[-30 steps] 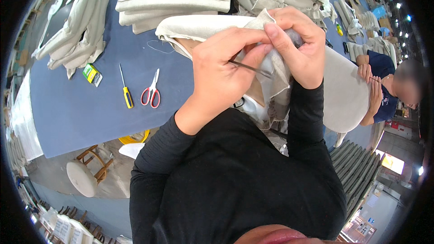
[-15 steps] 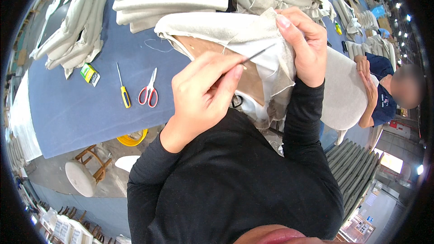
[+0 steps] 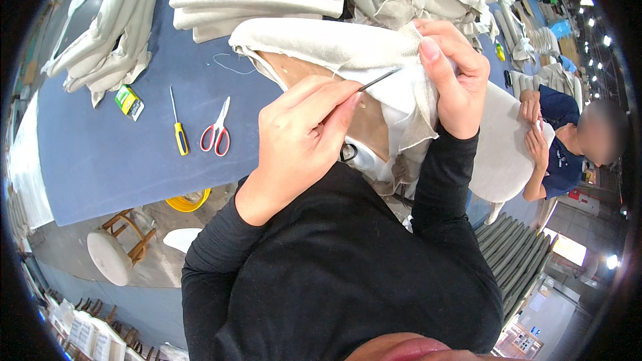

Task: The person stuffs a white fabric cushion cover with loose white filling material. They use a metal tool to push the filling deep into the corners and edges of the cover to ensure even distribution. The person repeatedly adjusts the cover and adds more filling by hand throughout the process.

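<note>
The left hand (image 3: 301, 140) pinches a thin dark stick (image 3: 378, 79); the right hand (image 3: 455, 80), apart, pinches the pale pad (image 3: 358, 43) between them. A green pack (image 3: 129, 102) (insides hidden) lies to their left.

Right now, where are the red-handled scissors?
In the head view, the red-handled scissors lie on the blue tabletop, left of the left hand and just right of the yellow-handled screwdriver.

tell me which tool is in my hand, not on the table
The thin dark rod in your left hand; the yellow-handled screwdriver and red-handled scissors both lie on the blue table.
</note>
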The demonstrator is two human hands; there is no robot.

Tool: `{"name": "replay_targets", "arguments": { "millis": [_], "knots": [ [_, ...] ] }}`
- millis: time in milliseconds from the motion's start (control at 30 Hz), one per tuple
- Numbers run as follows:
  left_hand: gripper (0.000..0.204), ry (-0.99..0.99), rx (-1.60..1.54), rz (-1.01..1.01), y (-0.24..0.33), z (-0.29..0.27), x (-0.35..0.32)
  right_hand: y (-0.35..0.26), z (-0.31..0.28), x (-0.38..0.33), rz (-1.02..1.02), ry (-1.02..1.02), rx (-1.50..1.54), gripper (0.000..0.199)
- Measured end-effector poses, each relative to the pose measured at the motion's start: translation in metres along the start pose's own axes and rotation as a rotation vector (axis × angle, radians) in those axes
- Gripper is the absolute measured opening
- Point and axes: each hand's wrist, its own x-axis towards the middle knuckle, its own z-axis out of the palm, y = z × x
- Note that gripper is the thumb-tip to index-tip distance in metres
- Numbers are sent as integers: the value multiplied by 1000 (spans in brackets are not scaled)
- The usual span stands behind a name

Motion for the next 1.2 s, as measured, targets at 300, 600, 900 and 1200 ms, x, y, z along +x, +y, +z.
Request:
{"name": "replay_targets", "arguments": {
  "millis": [300,600,900,1200],
  "knots": [
    [11,-46,93,12,11,-22,12,-1,3,0,-32,-180,222,41],
    [20,-219,222,-66,47,-55,6,7,13,-38,-17,-336,338,81],
    [28,-323,147,-59,55,-67,12,3,26,-40,-169,-325,412,74],
    [17,-311,91,-196,44,-87,-2,12,23,-47,-291,-277,450,76]
  ]
}}
